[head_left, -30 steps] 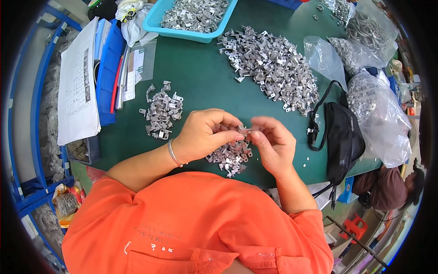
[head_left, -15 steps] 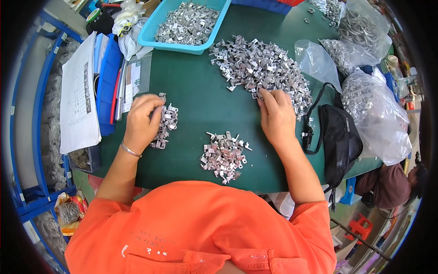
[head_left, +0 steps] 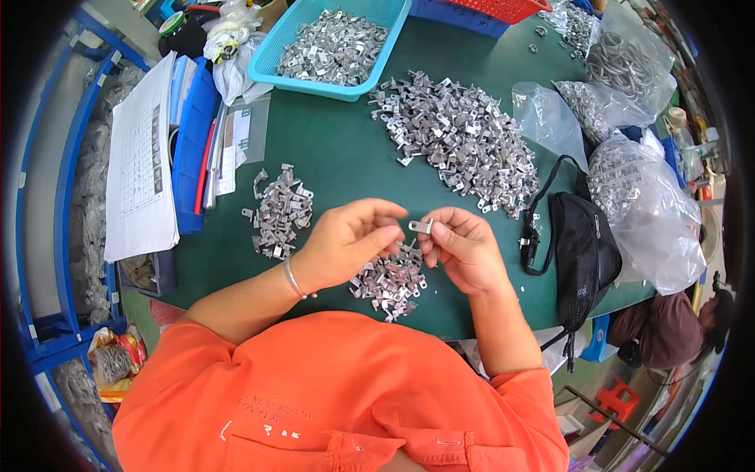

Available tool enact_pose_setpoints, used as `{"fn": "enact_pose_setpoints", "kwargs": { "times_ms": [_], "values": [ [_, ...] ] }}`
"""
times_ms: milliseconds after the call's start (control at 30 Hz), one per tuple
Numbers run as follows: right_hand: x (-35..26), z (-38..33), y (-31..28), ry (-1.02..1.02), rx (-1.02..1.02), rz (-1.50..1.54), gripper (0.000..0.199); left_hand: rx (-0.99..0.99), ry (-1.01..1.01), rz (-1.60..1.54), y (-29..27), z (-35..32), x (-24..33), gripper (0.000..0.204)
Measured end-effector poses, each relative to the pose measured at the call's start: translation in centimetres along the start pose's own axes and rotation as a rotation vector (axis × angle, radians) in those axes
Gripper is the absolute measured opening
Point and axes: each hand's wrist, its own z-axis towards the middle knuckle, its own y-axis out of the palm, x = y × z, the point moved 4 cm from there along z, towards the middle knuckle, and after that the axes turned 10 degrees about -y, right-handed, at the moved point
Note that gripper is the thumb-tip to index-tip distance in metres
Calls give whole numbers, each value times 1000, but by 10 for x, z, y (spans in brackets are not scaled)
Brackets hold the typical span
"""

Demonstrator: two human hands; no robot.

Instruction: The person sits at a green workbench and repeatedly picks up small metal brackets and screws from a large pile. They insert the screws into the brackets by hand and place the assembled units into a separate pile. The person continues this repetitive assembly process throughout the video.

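small metal piece (head_left: pixel 421 226): pinched between both hands; too small to make out its form beyond a flat silver tab.
near pile of metal parts (head_left: pixel 387 280): upper edge covered by the left hand (head_left: pixel 346 240) and right hand (head_left: pixel 464 250).
red basket (head_left: pixel 503 8): cut off by the top edge.
blue tray (head_left: pixel 271 67): far rim cut off at the top edge.
clear bags (head_left: pixel 645 204): contents blurred toward the rim.
tabletop (head_left: pixel 338 157): near edge hidden by the orange shirt (head_left: pixel 314 393).
printed sheet (head_left: pixel 141 157): print too small to tell.

Small flat metal clip (head_left: pixel 421 226) pinched between both hands' fingertips
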Motion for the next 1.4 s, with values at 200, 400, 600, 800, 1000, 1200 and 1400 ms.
{"fn": "enact_pose_setpoints", "kwargs": {
  "times_ms": [200, 400, 600, 800, 1000, 1200, 1400],
  "values": [
    [2, -13, 5, -32, -51, 57, 14, -58, -68, -113, 12, 2, 1, 16],
    [-24, -18, 28, -663, -272, -994, 24, 24, 295, 373, 1, -10, 5, 8],
    [-39, 19, -10, -848, 71, -1731, 16, 658, 660, 825, -58, -32, 37, 9],
    [-35, 38, -16, -879, 62, -1806, 13, 809, 452, 959, -113, -37, 16, 9],
    [-19, 23, -21, -173, 136, -385, 13, 725, 531, 701, -86, -32, 24, 10],
    [-1, 2, -6, -39, 44, 203, 14, 131, 133, 11, -14, 3, 6, 18],
    [7, -13, -4, -170, 6, 82, 12, -64, -90, -70, 21, 15, -2, 14]
  ]
}}
